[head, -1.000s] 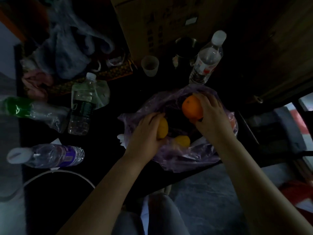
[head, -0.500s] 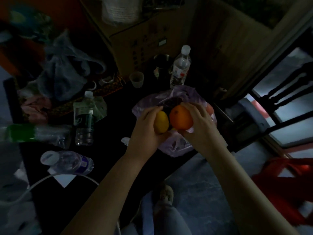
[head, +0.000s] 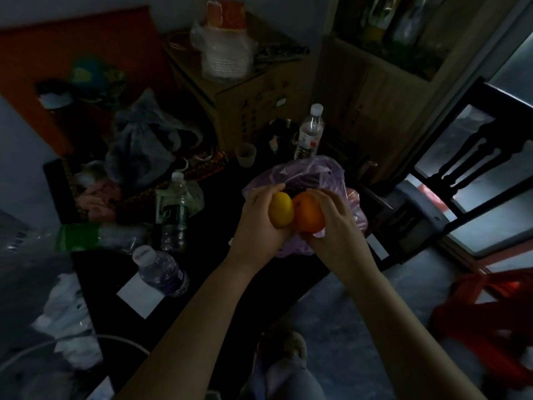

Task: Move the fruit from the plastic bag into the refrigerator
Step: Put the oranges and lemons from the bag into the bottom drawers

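Your left hand (head: 256, 226) is gripping a yellow oval lemon (head: 281, 209), your right hand (head: 339, 229) a round orange (head: 308, 216); the crumpled purple plastic bag (head: 326, 171) is lying at the dark table's (head: 207, 252) edge.

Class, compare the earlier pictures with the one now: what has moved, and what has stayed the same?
The right hand brought the round orange fruit leftward until it sits against the oval yellow fruit in the left hand. Each hand keeps its grip; the crumpled purple plastic bag stays on the dark table.
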A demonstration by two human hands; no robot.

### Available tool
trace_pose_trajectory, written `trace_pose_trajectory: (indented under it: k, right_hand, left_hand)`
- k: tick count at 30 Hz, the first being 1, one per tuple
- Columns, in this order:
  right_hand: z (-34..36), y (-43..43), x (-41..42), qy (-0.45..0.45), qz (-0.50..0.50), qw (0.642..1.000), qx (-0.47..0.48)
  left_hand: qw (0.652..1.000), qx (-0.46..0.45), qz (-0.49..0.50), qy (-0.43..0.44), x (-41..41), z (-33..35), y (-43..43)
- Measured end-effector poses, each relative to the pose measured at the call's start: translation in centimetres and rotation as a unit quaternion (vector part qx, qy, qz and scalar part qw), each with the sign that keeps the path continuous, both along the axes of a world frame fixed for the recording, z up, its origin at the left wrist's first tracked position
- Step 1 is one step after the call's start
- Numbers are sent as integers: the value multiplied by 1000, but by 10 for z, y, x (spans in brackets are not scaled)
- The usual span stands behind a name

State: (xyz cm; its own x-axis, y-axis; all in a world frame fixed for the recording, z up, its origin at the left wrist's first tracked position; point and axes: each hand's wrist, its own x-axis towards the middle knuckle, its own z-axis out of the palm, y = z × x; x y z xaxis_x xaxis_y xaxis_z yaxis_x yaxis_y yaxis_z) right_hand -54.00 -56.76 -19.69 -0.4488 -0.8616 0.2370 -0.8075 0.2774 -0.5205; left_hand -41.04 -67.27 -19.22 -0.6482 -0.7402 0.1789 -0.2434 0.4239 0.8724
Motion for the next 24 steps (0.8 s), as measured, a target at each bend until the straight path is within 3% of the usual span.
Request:
trace_pose_trajectory:
  k: [14, 24]
  right_hand:
    - [52, 18, 11, 28, -16, 998, -45]
    - [78, 82, 74, 29, -85, 994, -69]
  left_hand:
    - [998, -33, -50, -8, 13, 54, 7]
    - [990, -98, -100, -5, 69, 77, 48]
